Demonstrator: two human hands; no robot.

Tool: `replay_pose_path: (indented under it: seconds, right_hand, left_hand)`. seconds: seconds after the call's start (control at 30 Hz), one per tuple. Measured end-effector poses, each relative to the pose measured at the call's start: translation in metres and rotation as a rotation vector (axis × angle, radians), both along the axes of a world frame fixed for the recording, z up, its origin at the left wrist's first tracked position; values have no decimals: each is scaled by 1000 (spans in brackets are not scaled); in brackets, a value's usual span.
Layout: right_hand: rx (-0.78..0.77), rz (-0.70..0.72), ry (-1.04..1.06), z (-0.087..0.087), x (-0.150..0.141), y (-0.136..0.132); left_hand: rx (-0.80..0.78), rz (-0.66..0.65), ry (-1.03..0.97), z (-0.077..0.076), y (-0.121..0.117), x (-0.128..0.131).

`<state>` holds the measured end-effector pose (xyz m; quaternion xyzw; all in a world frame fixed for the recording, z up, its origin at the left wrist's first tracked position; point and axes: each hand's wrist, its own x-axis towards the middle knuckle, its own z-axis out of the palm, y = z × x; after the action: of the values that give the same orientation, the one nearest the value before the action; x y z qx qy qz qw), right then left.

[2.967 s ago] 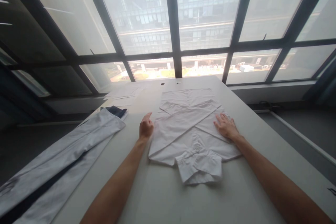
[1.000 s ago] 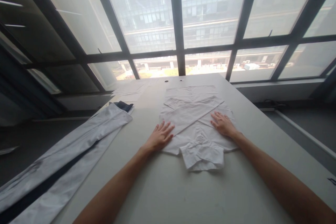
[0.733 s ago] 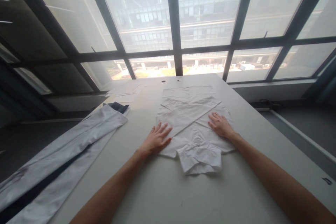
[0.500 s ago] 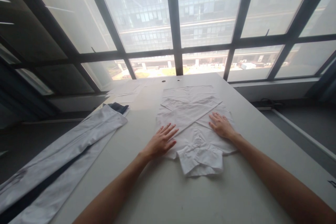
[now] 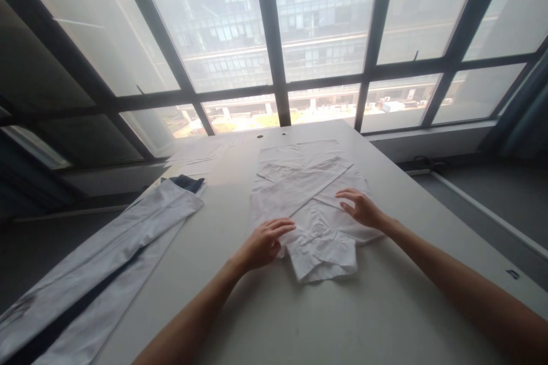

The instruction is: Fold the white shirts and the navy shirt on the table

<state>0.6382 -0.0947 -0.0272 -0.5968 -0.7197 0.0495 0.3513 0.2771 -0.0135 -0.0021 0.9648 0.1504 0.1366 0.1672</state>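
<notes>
Left hand [image 5: 262, 244] slid nearer, right hand [image 5: 362, 209] lifted slightly; both unclenched, fingers curled over white shirt [image 5: 306, 194].

I see my left hand [image 5: 262, 244] and right hand [image 5: 362, 209], both spread, on the near half of a folded white shirt [image 5: 306, 194] on the table [image 5: 274, 308]; another garment [image 5: 107, 251] lies far left.

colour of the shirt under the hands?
White, plain: the shirt on the table, clearest in the head view.
</notes>
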Motion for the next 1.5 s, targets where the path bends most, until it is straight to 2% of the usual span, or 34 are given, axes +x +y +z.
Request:
replay_pose_path:
  seconds: [0.17,0.27,0.37,0.53,0.7,0.83,1.03,1.17,1.5]
  right_hand:
    - [-62,151,86,2,-22,-56]
    - [-131,259,56,4,-31,-76]
    - [-192,355,6,12,-35,-81]
    - [-205,380,79,15,-31,-79]
    - [-156,356,201,6,-27,-75]
    - [-156,282,236,0,-26,-69]
    - [-122,72,287,-20,-21,-60]
    - [-104,2,299,-27,-20,-58]
    - [-124,-6,275,-22,-24,-59]
  left_hand:
    - [-75,-124,108,9,-11,4]
    - [-89,-155,129,12,-15,1]
    - [-85,-135,68,8,-19,0]
    - [-130,-16,-47,-7,-20,4]
    - [-196,-31,-66,-13,-12,7]
    - [-214,-76,-138,-15,-8,7]
    - [-241,107,-196,-33,-1,7]
    - [-241,226,-208,-46,6,6]
    - [-381,270,-282,-42,1,8]
